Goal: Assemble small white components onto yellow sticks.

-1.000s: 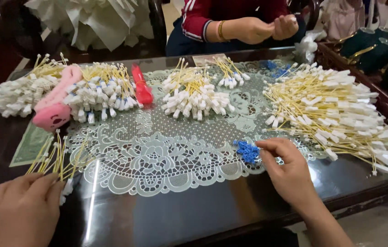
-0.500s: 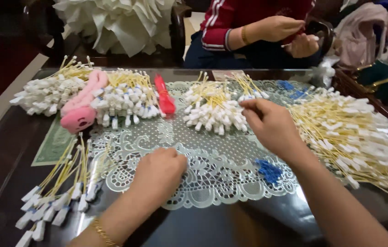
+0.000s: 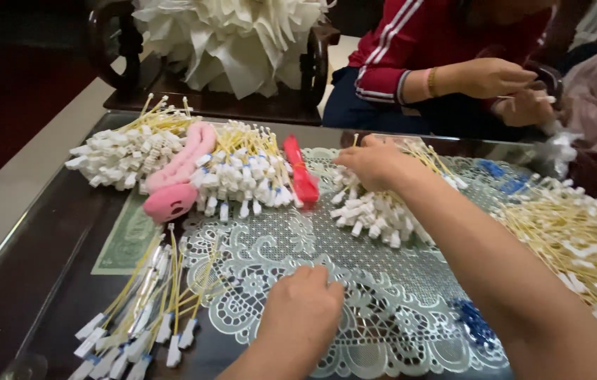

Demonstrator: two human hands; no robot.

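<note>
- The lace mat [image 3: 355, 267], pale and patterned, lies on the dark glass table [image 3: 38, 281] and serves as the landmark here.
- The left hand [image 3: 302, 317] rests knuckles-up on the near part of the lace mat, fingers curled under; whether it grips anything cannot be told.
- The right hand [image 3: 376, 163] reaches across to the far edge of the mat and lies on the middle bundle of white-tipped yellow cables [image 3: 372, 211], fingers bent down into the heap; it touches the bundle, but a firm hold on any one cable cannot be made out.
- A loose fan of the same cables [image 3: 143, 309] lies just off the mat's left near corner, white ends pointing toward the table edge.
- A banknote [image 3: 128, 239] lies flat under the glass, just left of the mat.
- At the mat's far left stand two more cable bundles [image 3: 242, 172], with a pink plush band [image 3: 175, 186] between them and a red strip [image 3: 300, 176] just beside the nearer bundle.
- A large spread of cables [image 3: 580, 239] covers the mat's right side.
- A small blue heap [image 3: 474, 324] sits on the mat's near right, beside the right forearm.
- Beyond the mat's far edge, another person in a red sleeve [image 3: 404, 49] sits with both hands together.
</note>
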